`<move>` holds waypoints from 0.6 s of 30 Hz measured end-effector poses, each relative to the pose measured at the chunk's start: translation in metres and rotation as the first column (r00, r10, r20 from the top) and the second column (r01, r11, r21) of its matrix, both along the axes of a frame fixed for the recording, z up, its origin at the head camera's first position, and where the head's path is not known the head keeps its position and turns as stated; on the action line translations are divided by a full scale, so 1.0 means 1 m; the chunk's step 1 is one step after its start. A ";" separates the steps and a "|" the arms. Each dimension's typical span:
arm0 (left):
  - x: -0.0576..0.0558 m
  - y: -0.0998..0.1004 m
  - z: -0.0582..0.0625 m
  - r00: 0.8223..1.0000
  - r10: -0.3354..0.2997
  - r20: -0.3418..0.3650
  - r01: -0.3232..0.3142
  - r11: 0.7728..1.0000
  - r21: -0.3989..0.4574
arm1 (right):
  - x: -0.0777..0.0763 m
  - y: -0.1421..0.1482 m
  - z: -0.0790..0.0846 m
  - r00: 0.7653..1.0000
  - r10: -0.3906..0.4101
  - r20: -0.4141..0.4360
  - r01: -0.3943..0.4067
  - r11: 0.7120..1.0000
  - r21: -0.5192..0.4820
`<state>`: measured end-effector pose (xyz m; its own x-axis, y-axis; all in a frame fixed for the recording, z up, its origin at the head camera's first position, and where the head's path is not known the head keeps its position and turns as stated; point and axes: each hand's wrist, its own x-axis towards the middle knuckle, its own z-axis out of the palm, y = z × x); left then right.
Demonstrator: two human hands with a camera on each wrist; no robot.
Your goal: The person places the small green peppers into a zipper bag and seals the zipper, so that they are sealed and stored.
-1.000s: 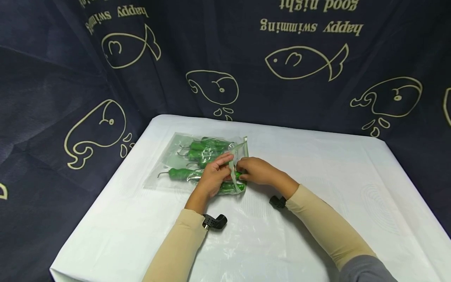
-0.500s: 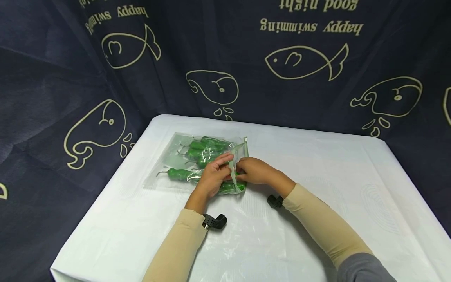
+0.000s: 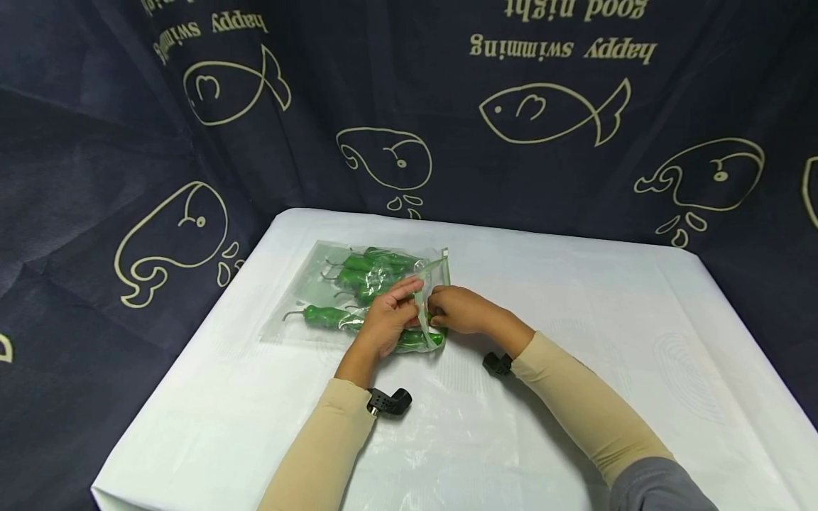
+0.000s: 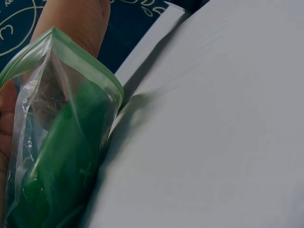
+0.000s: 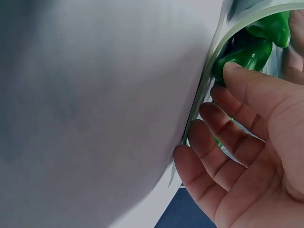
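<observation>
A clear zip bag [image 3: 300,289] with a pale green seal lies flat, its mouth facing right. Several long green peppers [image 3: 324,316] with thin stems are inside. My left hand [image 3: 388,318] holds the near rim of the mouth, the fingers partly behind the plastic. My right hand [image 3: 465,309] reaches into the mouth from the right. In the right wrist view, its thumb and forefinger are at the end of a green pepper [image 5: 247,58], the other fingers bent along the rim. The left wrist view shows a pepper [image 4: 66,156] through the bag's plastic.
The bag rests on a white-covered table [image 3: 575,284], left of the middle. A dark curtain [image 3: 447,106] with fish and whale drawings hangs behind and to the left. Black wrist cameras [image 3: 391,402] sit on both forearms.
My right hand has moved slightly left, and the pepper at its fingertips has slid a little deeper into the bag. My left hand stays in place on the rim.
</observation>
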<state>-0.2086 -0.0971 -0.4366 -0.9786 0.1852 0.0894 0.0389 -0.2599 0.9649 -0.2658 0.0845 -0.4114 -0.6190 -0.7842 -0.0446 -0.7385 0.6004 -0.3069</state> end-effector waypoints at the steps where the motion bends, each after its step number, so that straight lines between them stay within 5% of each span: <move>1: 0.000 0.000 0.000 1.000 0.000 0.000 0.000 1.000 0.004 | 0.000 0.000 0.000 1.000 -0.001 0.004 0.001 1.000 -0.001; 18: -0.001 0.001 -0.001 1.000 -0.006 0.004 0.006 1.000 0.030 | -0.003 -0.001 -0.002 1.000 -0.029 -0.002 0.029 1.000 -0.007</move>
<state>-0.2092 -0.0963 -0.4373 -0.9779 0.1886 0.0907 0.0330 -0.2889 0.9568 -0.2689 0.0833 -0.4137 -0.6416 -0.7662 -0.0376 -0.7214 0.6193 -0.3098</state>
